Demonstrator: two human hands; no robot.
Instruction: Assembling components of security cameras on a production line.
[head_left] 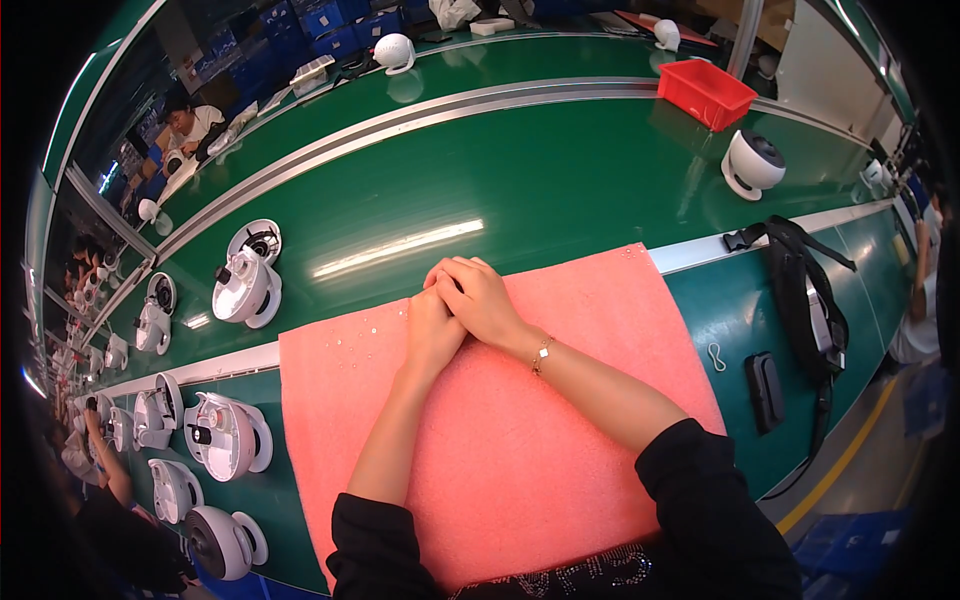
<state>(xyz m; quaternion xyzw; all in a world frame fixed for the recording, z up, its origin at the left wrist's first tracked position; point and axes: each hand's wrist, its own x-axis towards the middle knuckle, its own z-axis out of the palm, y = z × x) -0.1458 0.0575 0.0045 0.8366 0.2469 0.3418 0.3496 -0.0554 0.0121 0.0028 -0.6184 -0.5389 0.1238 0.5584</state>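
Note:
My left hand and my right hand are clasped together at the far edge of a pink mat. Both hands are closed, with the right one folded over the left one's fingers. No object shows between them; the inner sides of the palms are hidden. A thin bracelet circles my right wrist. Several tiny shiny bits lie scattered on the mat left of my hands, with more small ones near its far right corner.
Opened white rounded housings stand along the left, another on the green belt. Farther right are a white round device and a red bin. A black strap bag and a dark case lie right. Other people work left.

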